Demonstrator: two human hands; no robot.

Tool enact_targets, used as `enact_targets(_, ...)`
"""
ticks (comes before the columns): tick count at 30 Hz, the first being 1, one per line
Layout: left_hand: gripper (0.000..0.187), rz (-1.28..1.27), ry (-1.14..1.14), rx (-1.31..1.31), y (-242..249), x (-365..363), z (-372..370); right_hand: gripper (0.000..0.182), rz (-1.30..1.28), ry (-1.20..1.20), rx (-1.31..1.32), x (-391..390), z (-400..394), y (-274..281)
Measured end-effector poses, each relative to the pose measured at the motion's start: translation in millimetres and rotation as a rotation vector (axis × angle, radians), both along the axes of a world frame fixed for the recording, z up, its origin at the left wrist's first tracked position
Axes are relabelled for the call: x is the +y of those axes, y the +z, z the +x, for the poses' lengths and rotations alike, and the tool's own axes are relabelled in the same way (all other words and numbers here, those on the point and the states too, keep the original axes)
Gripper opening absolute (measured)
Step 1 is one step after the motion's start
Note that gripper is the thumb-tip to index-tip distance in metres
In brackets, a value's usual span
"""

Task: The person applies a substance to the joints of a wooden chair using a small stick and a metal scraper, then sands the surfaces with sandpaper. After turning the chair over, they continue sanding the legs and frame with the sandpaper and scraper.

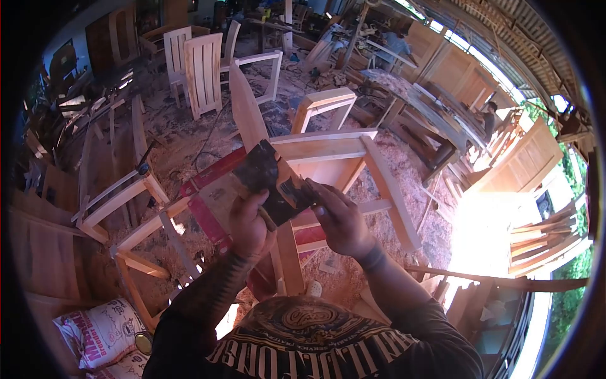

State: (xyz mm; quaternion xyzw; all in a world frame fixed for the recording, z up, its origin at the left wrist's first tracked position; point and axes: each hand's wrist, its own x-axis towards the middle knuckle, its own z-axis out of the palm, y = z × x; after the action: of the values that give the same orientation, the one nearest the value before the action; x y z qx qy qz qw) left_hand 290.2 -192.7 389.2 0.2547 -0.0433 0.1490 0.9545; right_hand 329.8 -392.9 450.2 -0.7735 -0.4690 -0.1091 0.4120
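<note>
Both hands hold a dark, worn sheet [262, 169] with a torn-looking brown edge, in front of my chest. My left hand [248, 224] grips its lower left part, thumb on top. My right hand [341, 221] pinches its right side with the fingers wrapped round the edge. Under and behind the sheet lies a red-edged board or box [211, 196]. A pale wooden chair frame [388, 189] lies tipped on its side just beyond my hands, one broad leg [247, 110] pointing up and away.
Slatted chairs [203, 76] stand at the back left. Another wooden frame [126, 208] is at the left, above printed sacks [98, 331]. A cluttered workbench [429, 114] is at the right, with a person [489, 120] beside it and another person [396, 45] farther back. Shavings cover the floor.
</note>
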Motion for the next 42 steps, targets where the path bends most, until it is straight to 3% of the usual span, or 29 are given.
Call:
enact_targets(4, 0.034, 0.203, 0.089, -0.01, 4, 5, 4, 0.043, -0.344, -0.081, -0.181, -30, 13, 0)
enact_targets(7, 0.033, 0.804, 0.118, 0.062, 9, 17, 4, 0.042, -0.228, -0.167, -0.282, -48, 20, 35)
enact_targets(10, 0.032, 0.659, -0.174, 0.186, 38, 3, 7, 0.045, -0.236, -0.094, -0.363, -54, 35, 57)
enact_targets(13, 0.032, 0.682, -0.249, 0.132, 69, -22, 7, 0.046, -0.177, 0.021, -0.264, -54, 48, 55)
enact_targets(19, 0.024, 0.765, -0.052, 0.155, 51, -46, 30, 0.047, -0.098, 0.147, -0.041, -67, 39, 29)
enact_targets(22, 0.022, 0.982, 0.07, 0.157, 25, -42, 45, 0.049, -0.097, 0.156, -0.094, -76, 29, 14)
enact_targets(24, 0.022, 1.344, 0.269, 0.196, 18, -38, 49, 0.048, -0.123, 0.171, -0.052, -81, 27, 4)
enact_targets(26, 0.022, 1.358, 0.363, 0.228, 23, -38, 51, 0.046, -0.147, 0.201, 0.013, -91, 28, 0)
enact_targets(28, 0.022, 1.025, 0.346, 0.24, 42, -41, 52, 0.043, -0.11, 0.197, 0.055, -105, 30, -1)
enact_targets(29, 0.021, 0.975, 0.376, 0.166, 43, -40, 52, 0.042, -0.093, 0.196, 0.073, -109, 33, 0)
enact_targets(30, 0.022, 0.927, 0.402, 0.09, 46, -40, 52, 0.04, 0.092, 0.218, 0.059, -108, 41, 0)
enact_targets(32, 0.025, 0.284, 0.035, 0.19, 57, -49, 45, 0.037, 0.462, 0.256, 0.038, -105, 55, -2)
enact_targets(33, 0.033, 0.298, -0.05, 0.203, 59, -55, 40, 0.037, 0.537, 0.248, 0.278, -104, 48, 0)
enact_targets(36, 0.041, 0.186, -0.163, 0.181, 60, -86, 28, 0.038, 0.81, 0.304, 0.336, -73, 44, -13)
enact_targets(41, 0.043, 0.312, -0.06, 0.092, 57, -94, 24, 0.045, 0.373, 0.181, 0.069, -75, 46, -7)
enact_targets(42, 0.043, 0.568, 0.08, 0.065, 53, -88, 27, 0.046, 0.308, 0.137, 0.031, -76, 49, -10)
